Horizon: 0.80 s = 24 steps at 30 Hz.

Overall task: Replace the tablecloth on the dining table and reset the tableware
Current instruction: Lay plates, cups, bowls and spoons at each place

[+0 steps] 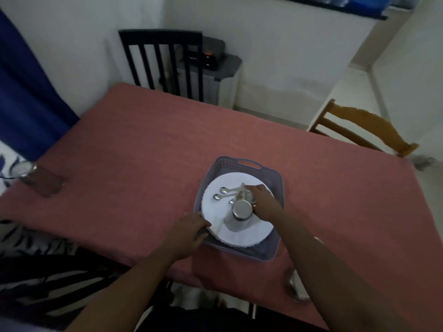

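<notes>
Your right hand (260, 200) reaches into the grey tray (275, 185) near the table's front edge, fingers curled down beside the upturned steel cups (241, 209); whether they pinch a cup or a spoon handle you cannot tell from this angle. Your left hand (189, 230) grips the near-left rim of the stack of white plates (247, 232), fingers curled round its edge. The pink tablecloth (143, 144) already covers the table, so resetting the tableware looks to be the step in hand. The spoons (221, 192) lie on the top plate, bowls toward the table's left edge, handles running right under your right fingertips, making that hand the nearer one for them. A glass jar (39, 179) lies on its side at the far-left corner. No brand, label or writing is readable.
</notes>
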{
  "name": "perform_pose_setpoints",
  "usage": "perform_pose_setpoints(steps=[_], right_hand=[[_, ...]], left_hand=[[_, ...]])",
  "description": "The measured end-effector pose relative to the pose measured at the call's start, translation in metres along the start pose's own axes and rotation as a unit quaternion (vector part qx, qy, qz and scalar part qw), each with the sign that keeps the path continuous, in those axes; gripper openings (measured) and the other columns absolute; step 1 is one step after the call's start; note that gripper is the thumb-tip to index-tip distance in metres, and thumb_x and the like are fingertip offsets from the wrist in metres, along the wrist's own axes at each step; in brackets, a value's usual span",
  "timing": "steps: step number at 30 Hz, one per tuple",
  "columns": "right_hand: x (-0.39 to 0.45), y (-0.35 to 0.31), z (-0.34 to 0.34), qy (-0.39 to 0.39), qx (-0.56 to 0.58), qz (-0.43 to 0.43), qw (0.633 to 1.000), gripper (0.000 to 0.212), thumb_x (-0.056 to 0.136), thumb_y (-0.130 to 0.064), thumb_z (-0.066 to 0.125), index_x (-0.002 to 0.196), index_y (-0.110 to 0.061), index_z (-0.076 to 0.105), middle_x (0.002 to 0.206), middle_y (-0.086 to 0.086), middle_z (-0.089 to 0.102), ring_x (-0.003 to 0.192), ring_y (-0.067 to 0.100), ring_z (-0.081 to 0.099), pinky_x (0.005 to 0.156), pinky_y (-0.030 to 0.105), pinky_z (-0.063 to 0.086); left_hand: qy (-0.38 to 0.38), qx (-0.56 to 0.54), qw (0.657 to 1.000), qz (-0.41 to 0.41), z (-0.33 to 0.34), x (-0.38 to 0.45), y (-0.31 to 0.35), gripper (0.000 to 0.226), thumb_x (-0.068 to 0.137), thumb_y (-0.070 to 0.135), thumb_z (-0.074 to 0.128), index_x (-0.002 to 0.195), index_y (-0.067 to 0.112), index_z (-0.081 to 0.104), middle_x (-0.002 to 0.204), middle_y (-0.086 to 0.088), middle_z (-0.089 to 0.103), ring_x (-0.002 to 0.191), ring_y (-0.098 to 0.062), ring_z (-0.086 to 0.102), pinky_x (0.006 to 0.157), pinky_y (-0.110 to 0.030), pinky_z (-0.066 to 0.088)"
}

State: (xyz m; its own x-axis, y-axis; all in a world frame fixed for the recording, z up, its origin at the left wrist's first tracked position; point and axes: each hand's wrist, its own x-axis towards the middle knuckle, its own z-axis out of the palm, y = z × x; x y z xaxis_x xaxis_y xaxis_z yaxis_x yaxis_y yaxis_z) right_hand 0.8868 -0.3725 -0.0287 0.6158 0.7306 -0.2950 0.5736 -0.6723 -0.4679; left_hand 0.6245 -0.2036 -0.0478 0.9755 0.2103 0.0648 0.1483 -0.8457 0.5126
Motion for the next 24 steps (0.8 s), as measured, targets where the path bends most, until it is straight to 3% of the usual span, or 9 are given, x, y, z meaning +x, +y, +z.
perform_pose_setpoints(steps=[2, 5, 8, 10, 13, 15, 17, 19, 24], right_hand=[[0.004, 0.002, 0.002, -0.009, -0.006, -0.007, 1.000, 0.072, 0.082, -0.020, 0.075, 0.147, -0.022, 0.046, 0.138, 0.016, 0.045, 0.125, 0.038, 0.050, 0.103, 0.048, 0.044], [0.006, 0.004, -0.001, -0.021, -0.002, -0.013, 1.000, 0.071, 0.080, -0.017, 0.077, 0.145, -0.018, 0.049, 0.132, 0.017, 0.050, 0.120, 0.034, 0.053, 0.102, 0.044, 0.045], [0.018, 0.015, 0.000, -0.014, 0.010, -0.025, 1.000, 0.058, 0.073, -0.036, 0.074, 0.129, -0.026, 0.060, 0.114, 0.010, 0.063, 0.110, 0.031, 0.060, 0.091, 0.036, 0.049], [0.015, 0.008, -0.009, 0.003, 0.030, -0.047, 0.998, 0.052, 0.072, -0.040, 0.071, 0.121, -0.024, 0.066, 0.108, 0.007, 0.069, 0.104, 0.028, 0.063, 0.087, 0.034, 0.050], [0.008, -0.004, -0.028, 0.037, 0.066, -0.074, 0.994, 0.050, 0.072, -0.027, 0.085, 0.118, -0.017, 0.070, 0.111, 0.002, 0.072, 0.100, 0.015, 0.064, 0.088, 0.030, 0.049], [0.012, -0.002, -0.041, 0.047, 0.081, -0.076, 0.993, 0.051, 0.066, -0.030, 0.090, 0.113, -0.021, 0.072, 0.106, -0.005, 0.073, 0.096, 0.011, 0.066, 0.084, 0.029, 0.050], [0.015, -0.008, -0.058, 0.052, 0.089, -0.083, 0.991, 0.049, 0.063, -0.027, 0.091, 0.108, -0.023, 0.072, 0.100, -0.008, 0.072, 0.091, 0.011, 0.067, 0.081, 0.030, 0.051], [0.018, -0.023, -0.074, 0.075, 0.104, -0.091, 0.988, 0.056, 0.062, -0.031, 0.090, 0.113, -0.030, 0.068, 0.104, -0.007, 0.071, 0.092, 0.012, 0.068, 0.083, 0.032, 0.053], [0.031, -0.101, -0.078, 0.078, 0.107, -0.171, 0.976, 0.062, 0.059, -0.048, 0.081, 0.118, -0.034, 0.065, 0.108, -0.011, 0.070, 0.097, 0.009, 0.066, 0.086, 0.032, 0.053]], left_hand=[[-0.015, 0.002, 0.999, -0.029, 0.002, -0.006, -0.006, 0.035, 0.090, 0.036, 0.057, 0.121, 0.022, 0.066, 0.133, -0.004, 0.062, 0.134, -0.021, 0.049, 0.113, -0.034, 0.032], [-0.043, -0.037, 0.997, -0.059, 0.003, -0.006, -0.004, 0.037, 0.093, 0.032, 0.061, 0.128, 0.023, 0.062, 0.148, -0.004, 0.050, 0.146, -0.014, 0.031, 0.116, -0.028, 0.025], [-0.047, -0.055, 0.994, -0.085, 0.004, -0.003, 0.001, 0.039, 0.095, 0.032, 0.061, 0.133, 0.023, 0.058, 0.152, -0.002, 0.044, 0.148, -0.010, 0.025, 0.114, -0.019, 0.019], [-0.041, -0.061, 0.993, -0.097, 0.005, -0.001, 0.003, 0.039, 0.096, 0.030, 0.062, 0.134, 0.021, 0.059, 0.152, -0.004, 0.044, 0.147, -0.010, 0.026, 0.111, -0.015, 0.016], [-0.032, -0.068, 0.992, -0.104, 0.002, 0.000, 0.006, 0.033, 0.096, 0.029, 0.059, 0.129, 0.023, 0.061, 0.146, -0.001, 0.051, 0.143, -0.002, 0.027, 0.114, -0.020, 0.024], [-0.017, -0.081, 0.991, -0.109, -0.003, -0.002, 0.008, 0.030, 0.096, 0.031, 0.052, 0.123, 0.025, 0.062, 0.137, 0.003, 0.057, 0.138, -0.005, 0.038, 0.112, -0.028, 0.034], [0.031, -0.091, 0.987, -0.125, -0.009, -0.007, 0.011, 0.029, 0.096, 0.028, 0.050, 0.120, 0.024, 0.064, 0.129, 0.003, 0.062, 0.127, -0.010, 0.050, 0.105, -0.026, 0.038], [0.075, -0.102, 0.977, -0.170, -0.015, -0.012, 0.010, 0.027, 0.098, 0.020, 0.054, 0.123, 0.019, 0.065, 0.127, 0.001, 0.062, 0.119, -0.013, 0.054, 0.104, -0.027, 0.039], [0.077, -0.110, 0.946, -0.296, -0.028, -0.037, -0.016, 0.034, 0.097, 0.018, 0.059, 0.131, 0.015, 0.060, 0.134, -0.003, 0.058, 0.121, -0.018, 0.054, 0.098, -0.019, 0.034]])
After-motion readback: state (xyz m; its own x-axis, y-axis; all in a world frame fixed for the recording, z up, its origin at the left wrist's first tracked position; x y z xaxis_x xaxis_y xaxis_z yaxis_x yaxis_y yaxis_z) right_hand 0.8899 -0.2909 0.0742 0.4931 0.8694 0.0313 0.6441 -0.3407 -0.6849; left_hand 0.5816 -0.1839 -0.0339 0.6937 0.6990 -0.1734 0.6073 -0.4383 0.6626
